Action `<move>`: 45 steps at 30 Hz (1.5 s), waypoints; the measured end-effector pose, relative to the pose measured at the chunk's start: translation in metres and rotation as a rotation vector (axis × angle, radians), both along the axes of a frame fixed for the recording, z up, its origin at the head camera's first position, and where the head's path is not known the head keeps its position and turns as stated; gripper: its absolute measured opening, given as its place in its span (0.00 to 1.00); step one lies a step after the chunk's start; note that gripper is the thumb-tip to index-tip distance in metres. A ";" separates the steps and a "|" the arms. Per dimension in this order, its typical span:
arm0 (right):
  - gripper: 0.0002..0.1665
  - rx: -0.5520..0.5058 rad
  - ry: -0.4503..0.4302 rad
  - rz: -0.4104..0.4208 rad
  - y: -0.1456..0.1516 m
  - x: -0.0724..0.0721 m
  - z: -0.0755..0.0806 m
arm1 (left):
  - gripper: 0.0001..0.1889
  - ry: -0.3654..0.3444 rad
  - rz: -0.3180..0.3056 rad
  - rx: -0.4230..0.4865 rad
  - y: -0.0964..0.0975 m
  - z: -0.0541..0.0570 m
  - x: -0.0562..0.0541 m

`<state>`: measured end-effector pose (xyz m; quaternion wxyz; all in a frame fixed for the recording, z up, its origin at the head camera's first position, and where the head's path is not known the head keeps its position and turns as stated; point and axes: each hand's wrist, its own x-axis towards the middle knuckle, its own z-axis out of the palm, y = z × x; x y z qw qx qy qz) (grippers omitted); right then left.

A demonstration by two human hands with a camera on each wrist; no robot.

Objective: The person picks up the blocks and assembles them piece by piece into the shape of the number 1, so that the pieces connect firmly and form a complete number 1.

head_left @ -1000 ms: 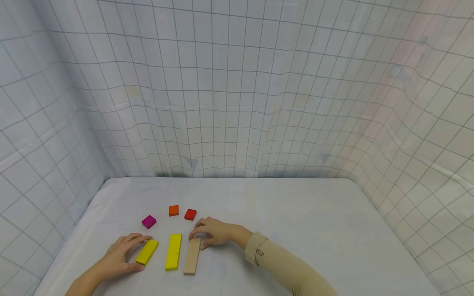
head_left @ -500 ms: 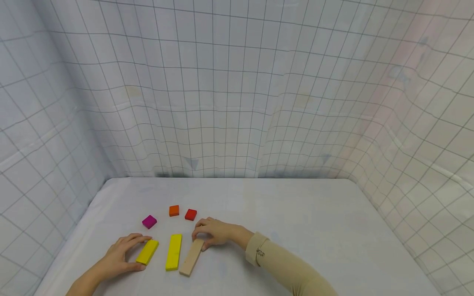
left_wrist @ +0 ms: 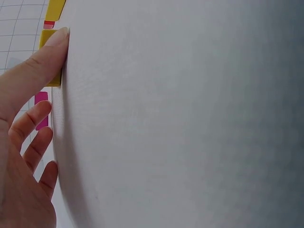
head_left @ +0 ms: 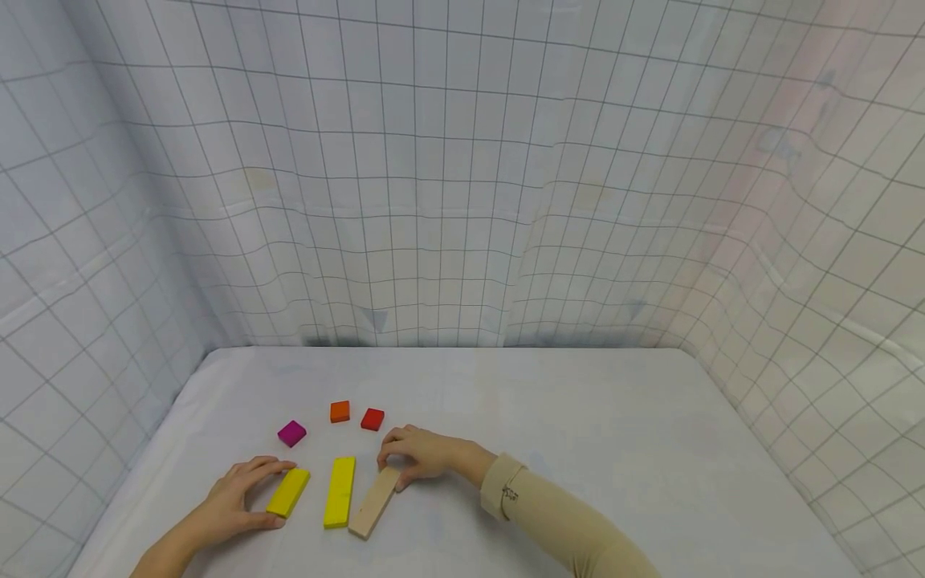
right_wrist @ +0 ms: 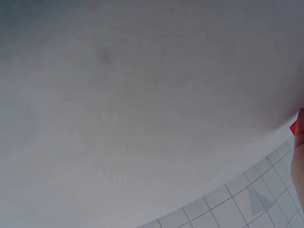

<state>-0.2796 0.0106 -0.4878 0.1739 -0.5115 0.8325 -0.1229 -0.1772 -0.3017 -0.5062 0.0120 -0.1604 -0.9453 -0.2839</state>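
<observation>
On the left of the table in the head view, my left hand (head_left: 233,499) spans a short yellow block (head_left: 288,493), thumb at its near end and a fingertip at its far end. The left wrist view shows the thumb pressed on this yellow block (left_wrist: 56,78), other fingers apart from it. My right hand (head_left: 425,453) pinches the far end of a plain wooden block (head_left: 373,506) between thumb and fingers. That block lies slanted, its near end close beside a long yellow block (head_left: 340,492). Only a sliver of the right hand shows in its wrist view.
Beyond the hands lie a purple block (head_left: 292,433), an orange block (head_left: 340,412) and a red block (head_left: 372,419), all small. White cloth covers the table (head_left: 578,449). A grid-patterned curtain (head_left: 462,201) rises behind it and along both sides.
The wooden block has turned: its far end went right with my right hand, and its near end swung left toward the long yellow block. My left hand stays in place.
</observation>
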 end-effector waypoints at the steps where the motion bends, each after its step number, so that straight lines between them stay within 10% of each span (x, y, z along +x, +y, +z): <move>1: 0.22 -0.003 -0.003 0.001 0.000 0.000 0.000 | 0.35 -0.003 0.002 -0.001 0.000 0.000 0.000; 19: 0.21 -0.052 -0.045 -0.018 0.011 0.002 0.005 | 0.35 -0.036 0.009 -0.023 0.001 0.003 0.001; 45: 0.21 -0.260 -0.047 -0.279 0.098 0.025 0.010 | 0.34 -0.026 0.007 -0.023 0.001 0.002 0.002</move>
